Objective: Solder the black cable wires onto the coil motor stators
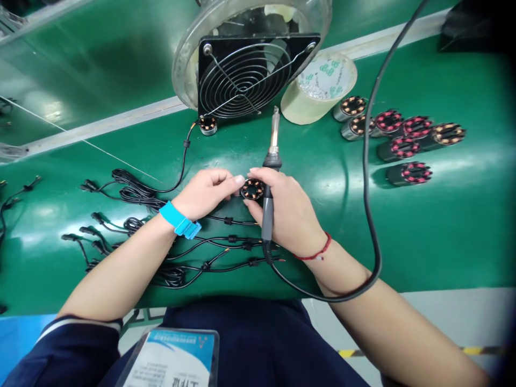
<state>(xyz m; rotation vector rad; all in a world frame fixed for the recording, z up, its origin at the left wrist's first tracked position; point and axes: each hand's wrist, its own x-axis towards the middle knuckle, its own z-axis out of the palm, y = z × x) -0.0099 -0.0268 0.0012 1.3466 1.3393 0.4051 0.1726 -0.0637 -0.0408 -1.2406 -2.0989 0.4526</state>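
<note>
A small round motor stator (252,189) with copper windings is held upright between both hands, its wound end facing up. My left hand (207,193), wearing a blue wrist strap, grips its left side with thumb and fingers closed. My right hand (288,209) is wrapped around a soldering iron (267,215), whose tip points away from me toward the fan. The thumb and a finger of that same hand also touch the stator's right side. Beneath and beside my left forearm lie several black cables (139,193) with bare wire ends. One cable runs to another stator (208,126) by the fan.
A black fan with a wire guard (242,91) stands at the back. Beside it leans a wide tape roll (320,88). Several stators with red or copper windings (405,148) stand at the right. The iron's cord (366,161) loops over my right forearm.
</note>
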